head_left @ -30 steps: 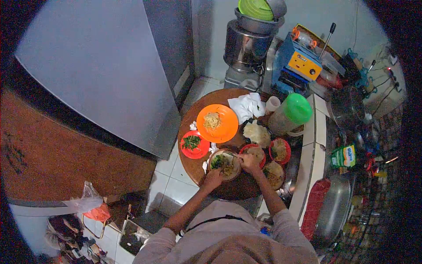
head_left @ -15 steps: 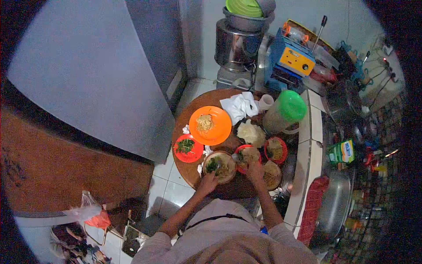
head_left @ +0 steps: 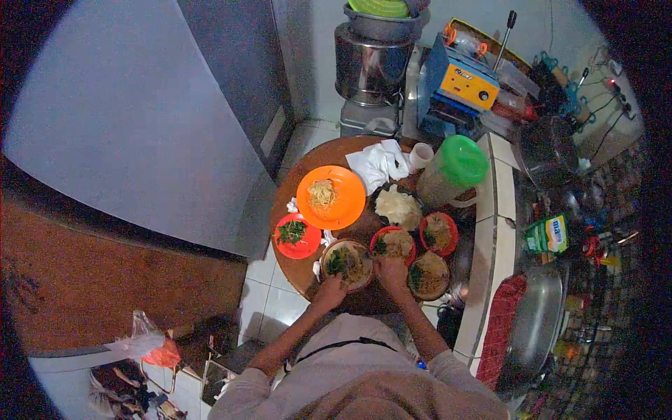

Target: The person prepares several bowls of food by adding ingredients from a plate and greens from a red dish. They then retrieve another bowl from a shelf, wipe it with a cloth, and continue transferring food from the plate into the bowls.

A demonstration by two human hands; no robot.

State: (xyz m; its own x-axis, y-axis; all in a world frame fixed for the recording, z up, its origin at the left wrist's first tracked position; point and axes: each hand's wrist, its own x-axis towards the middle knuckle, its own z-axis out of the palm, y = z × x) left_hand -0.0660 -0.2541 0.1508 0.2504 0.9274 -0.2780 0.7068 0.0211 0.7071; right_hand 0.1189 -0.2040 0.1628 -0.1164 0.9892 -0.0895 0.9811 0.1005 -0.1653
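Note:
A round bowl with noodles and dark greens stands at the near edge of the round table. My left hand is at its near left rim, fingers closed on the edge. My right hand is between this bowl and a red bowl of noodles and greens. Its fingers are bent together; what they hold, if anything, is too small to make out. To the right are another red bowl and a brown bowl, both with similar food.
An orange plate with noodles and a red plate of greens lie left on the table. Behind are pale sheets, a white plastic bag, a white cup and a green-lidded pitcher. A tiled counter edge borders the right.
My right hand has moved left, from the nearer red bowl toward the bowl at my left hand. My left hand stays at that bowl's rim. The camera view has shifted slightly.

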